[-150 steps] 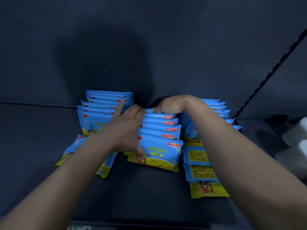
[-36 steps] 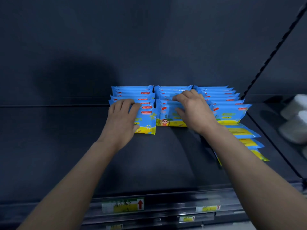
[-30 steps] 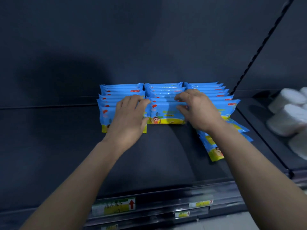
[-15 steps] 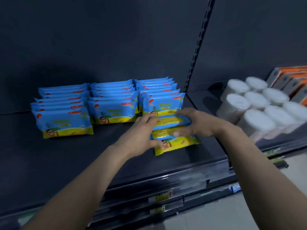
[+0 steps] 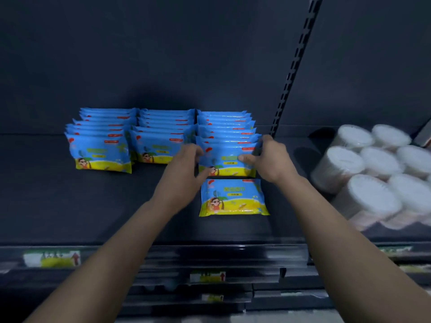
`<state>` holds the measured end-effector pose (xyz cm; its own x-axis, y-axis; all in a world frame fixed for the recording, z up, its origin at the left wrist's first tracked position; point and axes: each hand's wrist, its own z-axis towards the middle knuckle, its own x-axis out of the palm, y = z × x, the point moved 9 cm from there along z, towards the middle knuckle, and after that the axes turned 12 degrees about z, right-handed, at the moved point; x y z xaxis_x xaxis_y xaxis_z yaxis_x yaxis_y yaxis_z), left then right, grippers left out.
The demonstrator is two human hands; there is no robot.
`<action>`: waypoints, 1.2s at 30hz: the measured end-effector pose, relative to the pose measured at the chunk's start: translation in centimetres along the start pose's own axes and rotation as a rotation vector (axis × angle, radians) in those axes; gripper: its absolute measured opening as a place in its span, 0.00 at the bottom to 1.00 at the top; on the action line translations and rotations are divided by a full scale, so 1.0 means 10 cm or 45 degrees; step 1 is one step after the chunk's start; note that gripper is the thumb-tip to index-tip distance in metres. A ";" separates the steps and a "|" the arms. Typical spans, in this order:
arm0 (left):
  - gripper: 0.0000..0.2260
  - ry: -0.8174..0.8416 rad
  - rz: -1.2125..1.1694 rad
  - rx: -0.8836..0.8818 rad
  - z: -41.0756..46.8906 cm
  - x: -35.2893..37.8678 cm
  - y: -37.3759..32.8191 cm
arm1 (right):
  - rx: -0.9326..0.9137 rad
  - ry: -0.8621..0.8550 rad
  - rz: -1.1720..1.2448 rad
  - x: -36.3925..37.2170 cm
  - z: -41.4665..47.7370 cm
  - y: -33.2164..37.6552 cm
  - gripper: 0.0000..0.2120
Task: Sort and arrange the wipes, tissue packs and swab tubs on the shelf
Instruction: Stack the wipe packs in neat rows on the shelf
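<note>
Half a second ago both hands were gathering loose packs at the shelf [image 5: 70, 206] front; now the left hand [image 5: 186, 170] and right hand [image 5: 268, 159], half-curled, pinch the front pack of the right-hand wipes row [image 5: 227, 145] from either side. One stray wipes pack [image 5: 232, 198] lies flat just in front, so that column is nearly squared. The packs are glossy blue and yellow.

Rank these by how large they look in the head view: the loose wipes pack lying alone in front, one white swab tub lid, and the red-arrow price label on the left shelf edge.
1. Loose wipes pack, clearly largest.
2. Swab tub lid and price label: too alike to rank, and both are blurred.
</note>
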<state>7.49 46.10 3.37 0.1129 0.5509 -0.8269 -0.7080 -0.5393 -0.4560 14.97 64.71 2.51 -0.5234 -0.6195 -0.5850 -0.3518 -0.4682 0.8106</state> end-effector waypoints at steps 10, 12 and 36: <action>0.23 0.738 0.115 0.092 -0.21 0.58 -0.16 | -0.078 -0.048 -0.163 -0.02 -0.04 0.04 0.26; 0.21 0.752 0.091 0.060 -0.19 0.62 -0.14 | -0.211 -0.135 -0.269 -0.04 -0.06 0.17 0.27; 0.14 -0.098 0.559 0.158 0.24 -0.56 0.94 | -0.327 -0.133 -0.475 0.56 -0.21 0.64 0.17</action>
<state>-1.43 39.46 4.56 -0.2652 0.3359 -0.9038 -0.7559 -0.6544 -0.0214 11.41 56.88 4.34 -0.4774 -0.3183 -0.8190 -0.3342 -0.7962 0.5043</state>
